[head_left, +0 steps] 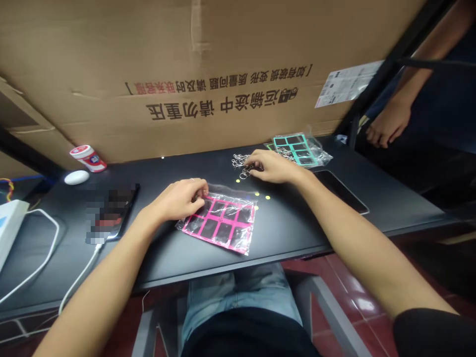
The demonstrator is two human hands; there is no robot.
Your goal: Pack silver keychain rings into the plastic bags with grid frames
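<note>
A clear plastic bag (223,220) with a pink grid-patterned sheet inside lies on the dark table. My left hand (186,198) has its fingers closed on the bag's upper left edge. Farther back, my right hand (275,166) reaches into a small pile of metal key rings (238,160), fingers pinched; one ring (244,174) shows at the fingertips. Behind that hand lies a bag with a teal grid sheet (297,148), with more metal rings partly on it. Several small yellow dots (267,197) are scattered between the hands.
A phone (342,191) lies right of my right forearm. At left are a device with a charging cable (115,213), a white oval case (77,177) and a red-white tub (88,158). Cardboard (223,49) walls the back. Another person's hand (390,121) hangs at right.
</note>
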